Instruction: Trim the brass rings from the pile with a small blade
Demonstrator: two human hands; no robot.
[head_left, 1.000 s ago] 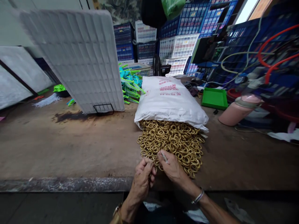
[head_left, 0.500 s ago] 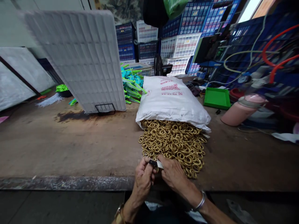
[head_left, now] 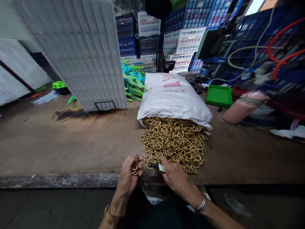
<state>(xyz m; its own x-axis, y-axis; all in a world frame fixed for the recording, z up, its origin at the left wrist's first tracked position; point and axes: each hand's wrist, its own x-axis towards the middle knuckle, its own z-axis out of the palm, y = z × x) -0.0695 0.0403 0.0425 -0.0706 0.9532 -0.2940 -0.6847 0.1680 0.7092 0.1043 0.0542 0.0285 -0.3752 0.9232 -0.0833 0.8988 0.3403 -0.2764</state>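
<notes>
A pile of gold-coloured rings (head_left: 176, 140) spreads over the table in front of a white printed sack (head_left: 173, 98), from whose mouth it spills. My left hand (head_left: 128, 173) is closed around a few of the rings (head_left: 134, 168), just off the pile's near left corner. In my right hand (head_left: 175, 173), at the pile's near edge, is a small tool with a black end (head_left: 154, 166) and a pale part (head_left: 162, 168); its exact kind I cannot make out. The fingers partly cover it, and its dark tip points left towards my left hand.
A tall grey ribbed panel (head_left: 81, 57) stands on a wire stand to the left. Green and turquoise hangers (head_left: 133, 81) lie behind it. On the right are a green tray (head_left: 218, 96) and a pink bottle (head_left: 243, 108). Stacked crates (head_left: 182, 39) fill the back.
My left hand has drawn away to the left from the tool, and rings now show in its fingers. My right hand still holds the tool. The whole view has shifted slightly.
</notes>
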